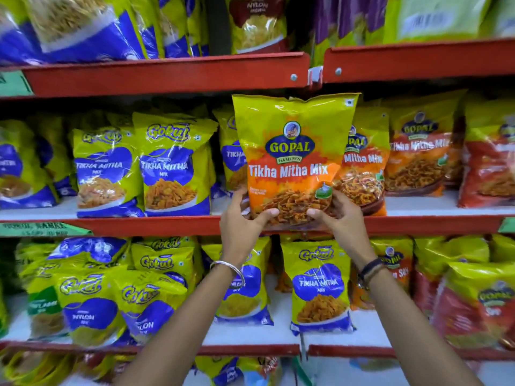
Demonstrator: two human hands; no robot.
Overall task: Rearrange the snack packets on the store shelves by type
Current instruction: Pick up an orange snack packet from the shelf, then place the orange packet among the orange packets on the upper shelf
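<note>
2 hands grip 1 Gopal Tikha Mitha Mix packet [292, 157] at its bottom corners: the left hand [242, 221] and the right hand [338, 218]. Just right of that grip stand 2 more orange Gopal Tikha Mitha Mix packets [362, 168]. Left of it, 2 blue Gokul Tikha Mitha packets [172, 165] face out clearly; others there are too blurred to count. Below the grip, 1 more Gokul Tikha Mitha packet [320, 285]. 3 red shelf rails [167, 76] cross the view.

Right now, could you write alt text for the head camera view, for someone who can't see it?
Two bare hands, left hand and right hand, hold an upright orange Gopal Tikha Mitha Mix packet by its bottom corners at the middle shelf. Blue Gokul packets stand to its left, matching orange Gopal packets to its right.
</note>
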